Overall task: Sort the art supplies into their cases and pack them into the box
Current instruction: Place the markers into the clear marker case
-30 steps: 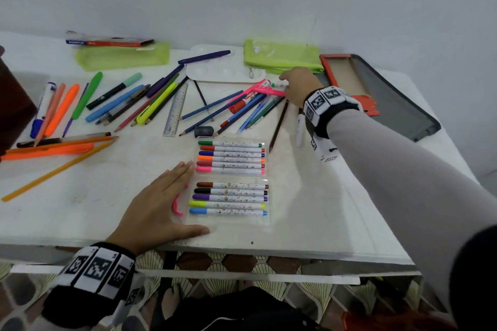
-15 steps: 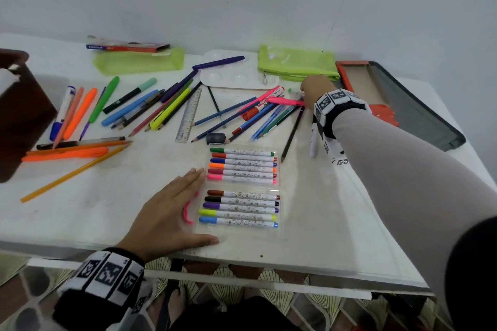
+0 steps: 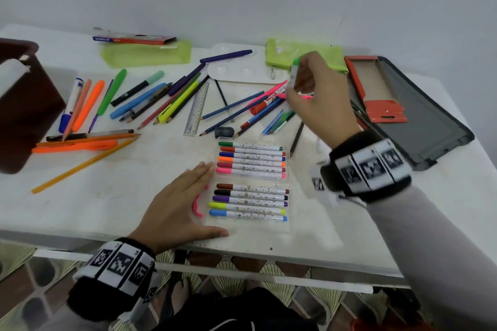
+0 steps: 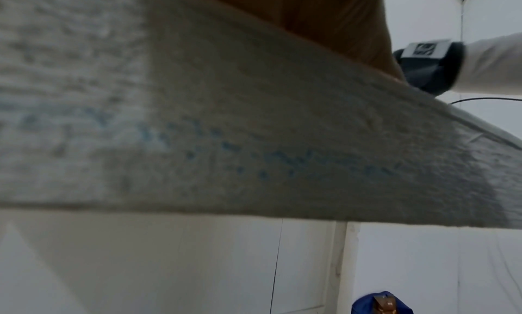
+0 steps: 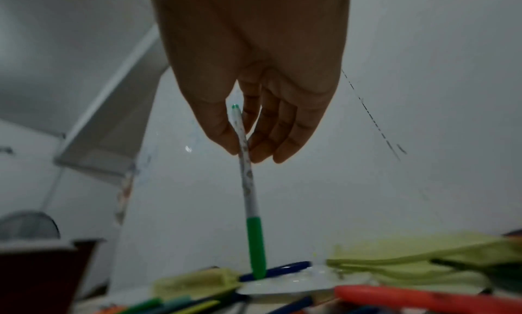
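Marker case (image 3: 289,226), the clear tray at the desk (image 3: 80,209) front edge, holds eleven markers in two rows, and the left hand (image 3: 177,207) lies flat with straight fingers against the case's left side. Beyond the case, the right hand (image 3: 320,99) was down in the loose pens half a second ago; now it's lifted, fingers (image 5: 223,131) pinching a green-capped marker (image 5: 248,184), so that's probably the twelfth headed for the tray. Hard to see: left wrist view is basically just the desk's edge, and from the head view the hand covers most of the marker.
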